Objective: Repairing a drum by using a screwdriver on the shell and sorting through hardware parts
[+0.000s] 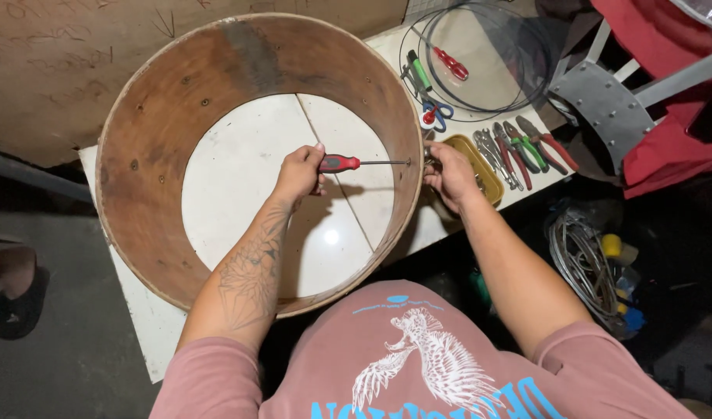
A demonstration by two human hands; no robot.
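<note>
Near the camera: pink shirt with a white winged print and blue lettering across the chest. Two bare forearms reach forward; the left one is tattooed.

Left hand (300, 172) is inside the round wooden drum shell (138, 155), fist closed around the red-and-black handle of one screwdriver (348, 163). The shaft lies horizontal and points right, its tip at the inner wall of the shell.

Right hand (450, 174) is outside the shell, fingers curled against the outer wall just opposite the screwdriver tip. It is pinching or steadying some small fitting there; what it is cannot be told.

The shell sits open side up on a white bench (150, 326), the white top showing through it with one seam line across. Several small screws dot the inner wall.

Right of the shell: one yellow tray (480, 167), partly behind the right hand. Just beyond it is a row of about five pliers and cutters (523, 147) with red and green grips.

Farther back: one coil of thin dark wire (480, 62) ringing one red-handled tool (451, 64), one green-handled tool (419, 71) and one pair of blue-and-red scissors (435, 112).

On the floor at right, a bundle of grey cable (585, 264). Far right, a grey metal frame (604, 93) against red fabric. At left, a brown board with faint scribbles leans behind the bench.
</note>
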